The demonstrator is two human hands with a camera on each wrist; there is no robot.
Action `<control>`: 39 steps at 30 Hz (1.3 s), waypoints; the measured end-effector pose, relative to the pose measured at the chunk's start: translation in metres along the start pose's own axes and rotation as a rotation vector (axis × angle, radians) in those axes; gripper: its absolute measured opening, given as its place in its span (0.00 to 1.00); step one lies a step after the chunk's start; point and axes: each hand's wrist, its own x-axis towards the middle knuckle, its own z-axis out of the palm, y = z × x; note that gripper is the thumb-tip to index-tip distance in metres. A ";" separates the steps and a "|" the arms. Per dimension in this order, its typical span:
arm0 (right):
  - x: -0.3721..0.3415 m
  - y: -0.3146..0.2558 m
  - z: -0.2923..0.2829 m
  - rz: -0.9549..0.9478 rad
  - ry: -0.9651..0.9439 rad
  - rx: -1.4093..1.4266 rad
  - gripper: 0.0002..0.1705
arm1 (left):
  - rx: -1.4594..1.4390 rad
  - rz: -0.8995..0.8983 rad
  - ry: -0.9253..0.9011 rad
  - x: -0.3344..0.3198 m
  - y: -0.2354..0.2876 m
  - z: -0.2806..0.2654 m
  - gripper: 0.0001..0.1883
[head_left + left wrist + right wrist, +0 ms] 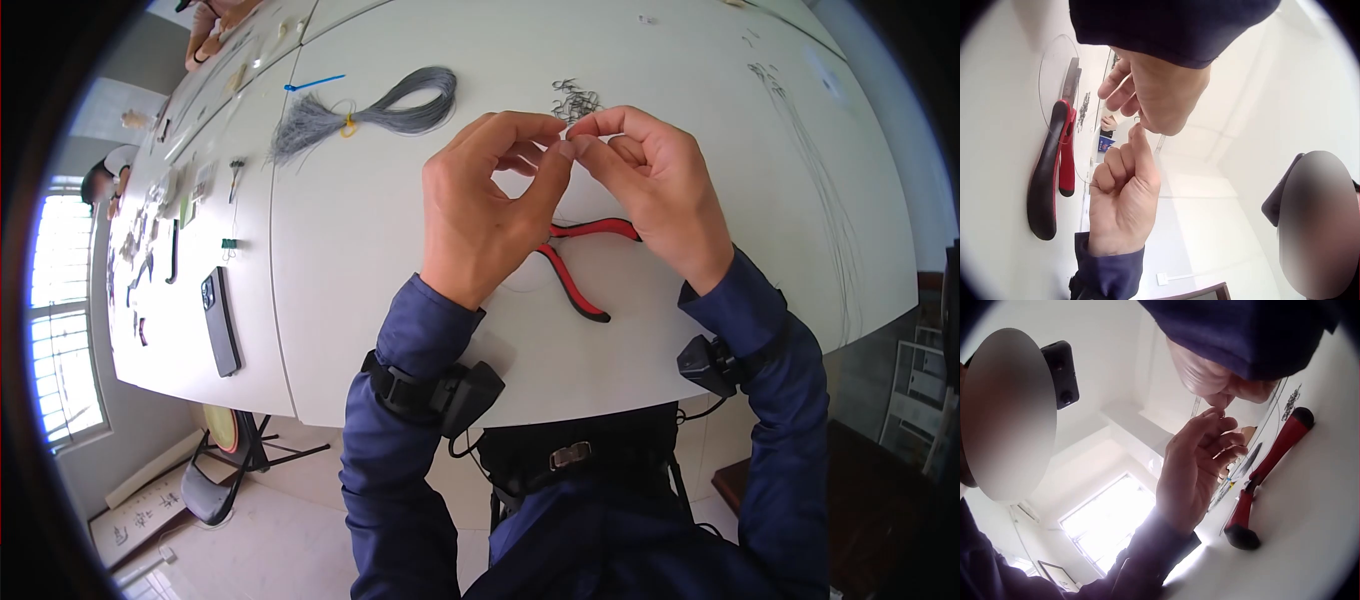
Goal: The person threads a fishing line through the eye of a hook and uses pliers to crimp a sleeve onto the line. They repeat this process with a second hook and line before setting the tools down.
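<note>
Fingertip to fingertip, my left hand (485, 205) and right hand (665, 180) meet above the table. A tiny dark fish hook (1137, 118) shows where they meet in the left wrist view; my left thumb and forefinger pinch it, though the fingers mostly hide it. My right hand pinches a thin clear fishing line (1040, 84), which loops down beside the pliers. Those pliers, with red and black handles (572, 282), lie on the table below my hands. Just beyond my fingertips is a pile of small dark hooks (575, 100).
A grey hank of line (420, 100), tied in yellow, lies at the far left near a blue cable tie (315, 82). Long strands with hooks (820, 190) stretch along the right side. A phone (222, 320) lies on the left. Other people sit at the far left.
</note>
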 end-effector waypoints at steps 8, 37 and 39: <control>-0.002 -0.002 -0.001 0.040 -0.028 -0.081 0.13 | 0.043 -0.170 -0.150 0.001 0.004 -0.010 0.07; -0.002 -0.006 0.001 -0.254 0.122 -0.318 0.05 | -0.070 -0.175 -0.039 -0.005 0.007 0.004 0.06; -0.003 -0.007 0.002 -0.240 0.127 -0.312 0.05 | -0.051 -0.164 -0.039 -0.005 0.008 0.004 0.06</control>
